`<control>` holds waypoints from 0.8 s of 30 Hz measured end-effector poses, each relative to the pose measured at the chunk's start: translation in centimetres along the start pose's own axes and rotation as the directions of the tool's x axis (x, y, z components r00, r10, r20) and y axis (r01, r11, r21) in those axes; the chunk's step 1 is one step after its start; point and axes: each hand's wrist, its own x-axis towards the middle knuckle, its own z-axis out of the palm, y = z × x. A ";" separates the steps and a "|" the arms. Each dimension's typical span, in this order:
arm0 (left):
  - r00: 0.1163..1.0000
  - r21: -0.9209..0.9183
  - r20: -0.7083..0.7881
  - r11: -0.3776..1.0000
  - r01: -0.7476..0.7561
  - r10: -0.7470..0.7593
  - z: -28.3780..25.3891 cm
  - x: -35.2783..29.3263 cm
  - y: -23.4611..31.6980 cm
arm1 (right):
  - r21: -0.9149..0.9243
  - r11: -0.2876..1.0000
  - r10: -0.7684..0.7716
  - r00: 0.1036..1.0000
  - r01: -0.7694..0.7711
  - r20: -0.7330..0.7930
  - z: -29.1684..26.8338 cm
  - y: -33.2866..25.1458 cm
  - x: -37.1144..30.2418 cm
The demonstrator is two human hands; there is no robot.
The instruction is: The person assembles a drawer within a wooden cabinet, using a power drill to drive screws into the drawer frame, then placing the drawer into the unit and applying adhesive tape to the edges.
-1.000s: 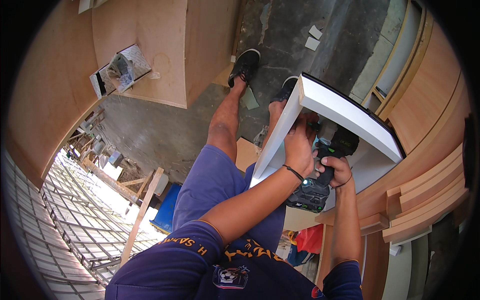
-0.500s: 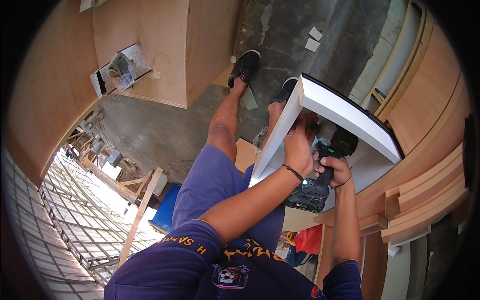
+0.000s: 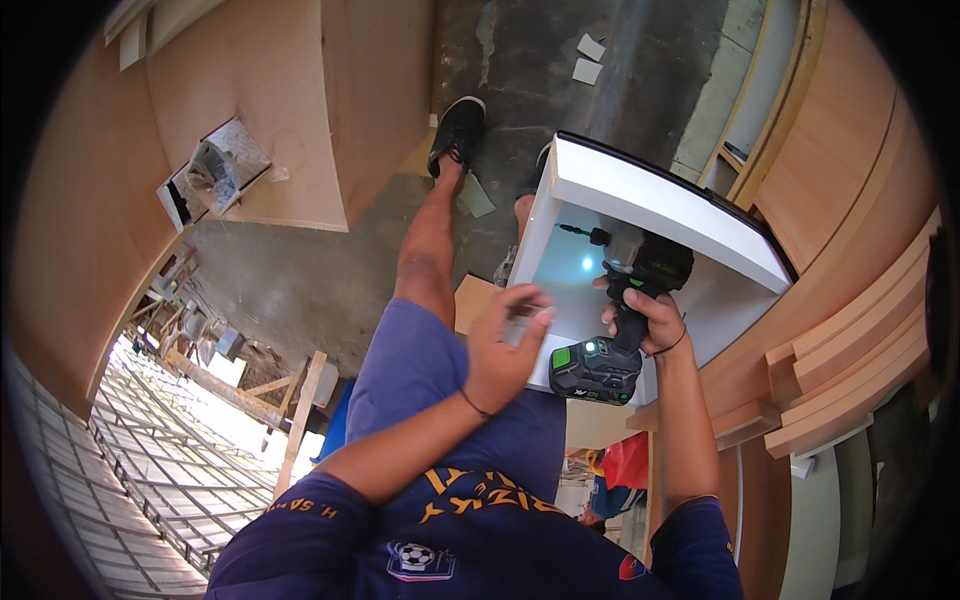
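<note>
My right hand [image 3: 655, 318] is wrapped around the grip of a black and green cordless drill [image 3: 660, 262], its fingers near the trigger. The drill's bit [image 3: 575, 230] points left, toward the inner side of a white drawer-like box [image 3: 660, 205], and its lamp throws a bluish spot inside. Below the grip hangs the battery pack [image 3: 597, 372]. My left hand [image 3: 503, 345] is apart from the drill, beside the box's near left corner. Its thumb and fingers are apart, a little blurred, with nothing visible between them.
A wooden cabinet [image 3: 375, 100] stands at the far left, with a clear plastic-lined carton [image 3: 215, 170] against it. Stacked wood strips [image 3: 850, 390] lie at the right. White scraps [image 3: 588, 70] rest on the concrete floor. A red bag [image 3: 627, 462] sits below the box.
My left hand has pulled back from inside the box, down and left of the drill. The drill has shifted slightly, and its bit now shows. The whole view has moved a little.
</note>
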 end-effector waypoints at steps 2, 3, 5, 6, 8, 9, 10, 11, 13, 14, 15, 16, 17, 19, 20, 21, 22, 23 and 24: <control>0.951 0.541 -0.063 0.811 -0.222 0.303 -1.9 1.4 -1.2 | 0.010 1.000 0.016 0.999 -0.017 0.041 -0.5 0.2 0.1; 0.959 0.534 -0.116 0.830 -0.159 0.258 -1.8 2.3 -2.5 | 0.017 1.000 0.024 0.998 -0.025 0.065 -0.5 0.4 0.1; 0.984 0.382 -0.045 0.913 -0.141 0.171 -0.3 3.4 -4.8 | 0.007 0.999 0.046 0.994 -0.047 0.100 -0.5 -0.2 0.4; 0.992 0.301 0.000 0.946 -0.123 0.129 0.0 3.7 -5.1 | 0.003 0.998 0.056 0.994 -0.056 0.099 -0.5 -0.2 0.3; 0.993 0.303 0.008 0.946 -0.116 0.119 -0.1 4.0 -5.8 | -0.001 0.998 0.064 0.994 -0.065 0.090 -0.6 -0.1 0.1; 0.992 0.316 0.008 0.941 -0.121 0.125 -0.2 3.9 -5.7 | 0.000 0.998 0.065 0.994 -0.065 0.090 -0.6 0.1 0.3; 0.991 0.329 0.008 0.936 -0.126 0.130 -0.4 3.9 -5.6 | -0.001 0.998 0.066 0.994 -0.067 0.090 -0.7 0.3 0.5; 0.989 0.345 0.018 0.928 -0.142 0.145 -0.4 3.7 -5.7 | -0.001 0.998 0.067 0.994 -0.068 0.083 -0.7 0.3 0.4; 0.984 0.378 0.017 0.910 -0.173 0.180 -0.4 3.7 -5.7 | -0.015 0.997 0.075 0.993 -0.074 0.087 -0.5 0.1 0.4; 0.983 0.375 0.010 0.911 -0.173 0.182 -0.4 3.8 -5.8 | -0.017 0.997 0.070 0.994 -0.069 0.082 -0.5 0.1 0.4; 0.983 0.371 0.001 0.913 -0.169 0.182 -0.3 3.8 -5.9 | -0.020 0.998 0.069 0.995 -0.067 0.079 -0.7 0.3 0.5; 0.983 0.367 -0.010 0.915 -0.165 0.181 -0.3 3.8 -5.9 | -0.024 0.998 0.068 0.995 -0.066 0.075 -0.7 0.4 0.5; 0.985 0.359 -0.007 0.920 -0.156 0.170 -0.4 3.7 -6.0 | -0.009 0.997 0.072 0.994 -0.072 0.080 -0.7 0.5 0.5; 0.989 0.341 0.006 0.929 -0.141 0.148 -0.5 3.7 -5.5 | -0.021 0.998 0.063 0.996 -0.062 0.067 -0.3 0.4 0.3; 0.987 0.356 -0.008 0.922 -0.149 0.163 -0.5 3.7 -5.5 | -0.025 0.998 0.059 0.996 -0.057 0.060 0.0 0.3 0.3; 0.985 0.366 -0.012 0.917 -0.158 0.175 -0.5 3.7 -5.6 | -0.014 0.998 0.067 0.996 -0.066 0.061 -0.2 0.4 0.3; 0.982 0.377 -0.016 0.911 -0.166 0.186 -0.5 3.7 -5.7 | -0.022 0.997 0.070 0.995 -0.069 0.064 -0.2 0.3 0.4; 0.979 0.375 -0.015 0.909 -0.182 0.202 -0.6 3.7 -5.9 | -0.029 0.997 0.073 0.995 -0.071 0.067 -0.1 0.3 0.4; 0.975 0.375 -0.005 0.905 -0.203 0.221 -0.7 3.7 -5.8 | -0.030 0.997 0.069 0.995 -0.067 0.067 -0.1 0.3 0.4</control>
